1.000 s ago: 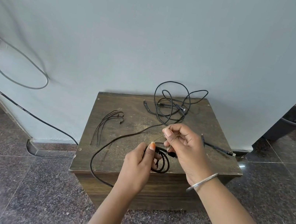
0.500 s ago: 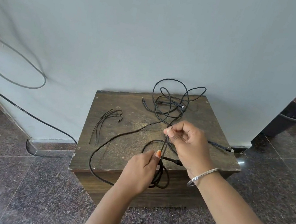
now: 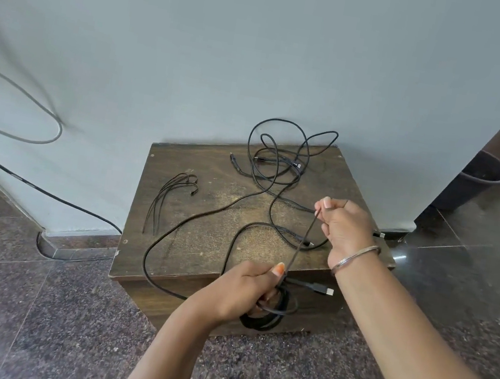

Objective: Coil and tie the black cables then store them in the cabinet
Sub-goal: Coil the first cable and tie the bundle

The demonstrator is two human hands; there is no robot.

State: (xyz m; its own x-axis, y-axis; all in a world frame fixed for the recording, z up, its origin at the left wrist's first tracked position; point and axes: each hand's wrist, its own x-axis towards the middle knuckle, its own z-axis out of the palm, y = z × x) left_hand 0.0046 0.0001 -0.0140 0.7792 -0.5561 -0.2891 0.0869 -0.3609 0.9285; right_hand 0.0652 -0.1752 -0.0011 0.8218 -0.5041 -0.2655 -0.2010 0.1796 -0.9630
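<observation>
The black cable (image 3: 301, 240) runs taut and diagonal at centre frame, from the left hand (image 3: 245, 290), whose fingers clutch the small coil (image 3: 267, 316) low over the desk (image 3: 205, 215) edge, up-right to the right hand (image 3: 344, 224), pinching it; the next wrap falls to that hand

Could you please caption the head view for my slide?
Left hand holds a coiled black cable; right hand pulls a tie taut.
</observation>
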